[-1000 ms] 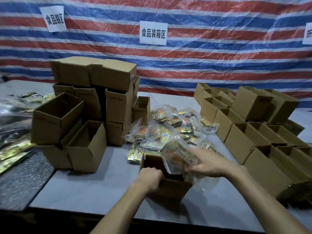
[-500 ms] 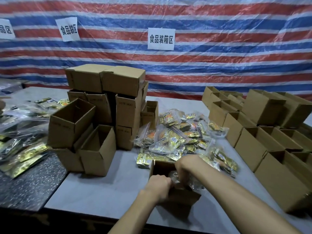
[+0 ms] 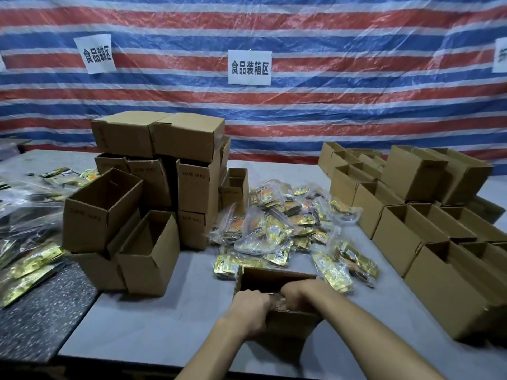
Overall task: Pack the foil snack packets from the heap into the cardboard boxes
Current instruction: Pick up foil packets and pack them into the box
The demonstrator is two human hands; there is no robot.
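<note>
An open cardboard box (image 3: 290, 325) stands on the table right in front of me. My left hand (image 3: 249, 305) grips its near left rim. My right hand (image 3: 300, 293) reaches down into the box, its fingers curled over a clear bag of foil snack packets (image 3: 276, 299), of which only a sliver shows between my hands. Just behind the box lies the heap of gold foil snack packets (image 3: 282, 223), many of them in clear bags, spread across the middle of the table.
A stack of cardboard boxes (image 3: 153, 187) stands at the left, some open and tipped. Rows of open boxes (image 3: 428, 231) line the right side. More foil packets (image 3: 30, 261) lie on a dark table at far left. A striped tarp with paper signs hangs behind.
My right hand has carried the bag of packets from above the box down into it and sunk deeper inside. My left hand kept its grip on the rim. The view shifted.
</note>
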